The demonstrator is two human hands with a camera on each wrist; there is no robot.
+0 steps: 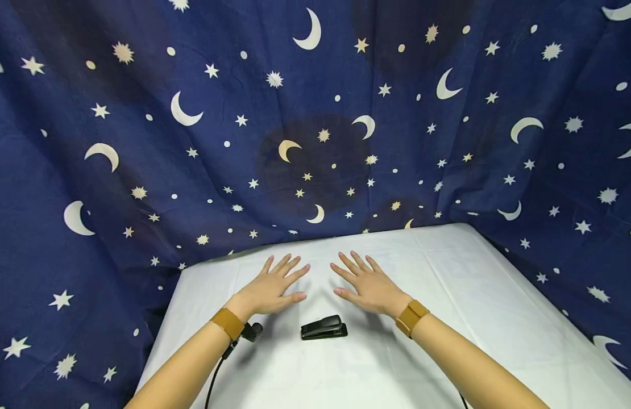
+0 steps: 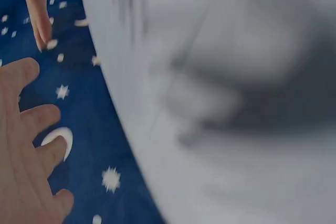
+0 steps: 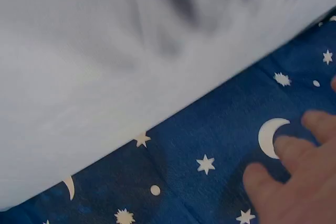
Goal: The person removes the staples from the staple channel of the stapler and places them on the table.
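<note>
A black stapler (image 1: 323, 328) lies on the white-covered table, between the two forearms and nearer the viewer than the hands. Left of centre, the left hand (image 1: 272, 288) spreads its fingers, palm down over the cloth, holding nothing. The right hand (image 1: 369, 287) mirrors it on the other side, fingers also fanned out and holding nothing. Shadows of both hands fall on the cloth. In the left wrist view the left hand's fingers (image 2: 44, 116) show at the left edge. The right wrist view has the right hand (image 3: 299, 177) at its lower right corner.
The table (image 1: 474, 341) wears a white cloth; its far edge meets a dark blue curtain (image 1: 233, 159) printed with moons and stars. Tan bands (image 1: 228, 324) circle both wrists. A small black camera (image 1: 252, 332) with a cable hangs at the left wrist.
</note>
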